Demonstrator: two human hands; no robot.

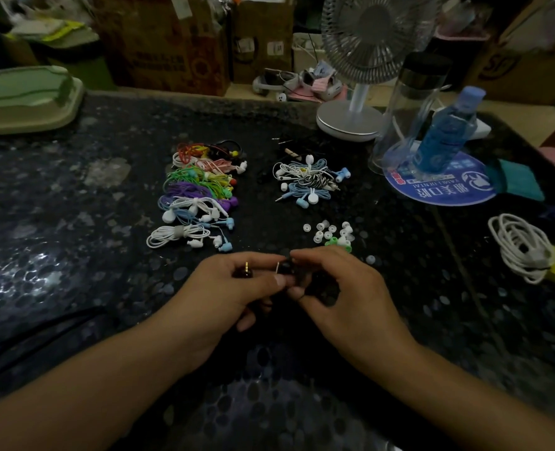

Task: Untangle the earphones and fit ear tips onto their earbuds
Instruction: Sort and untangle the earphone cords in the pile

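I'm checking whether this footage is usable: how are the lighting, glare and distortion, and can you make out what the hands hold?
Head view: dim overall; glare patches on the dark table at left; wide-angle bending warps the fan and bottle; left hand and right hand pinch a small black earbud, its detail lost against the dark surface.

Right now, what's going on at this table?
A person holds a dark earbud between both hands over the table. The left hand pinches it, with a second dark earbud showing by its fingers; the right hand pinches at its tip. Loose ear tips lie just beyond. Bundled earphones sit in a row farther back, with a tangled pile beside them.
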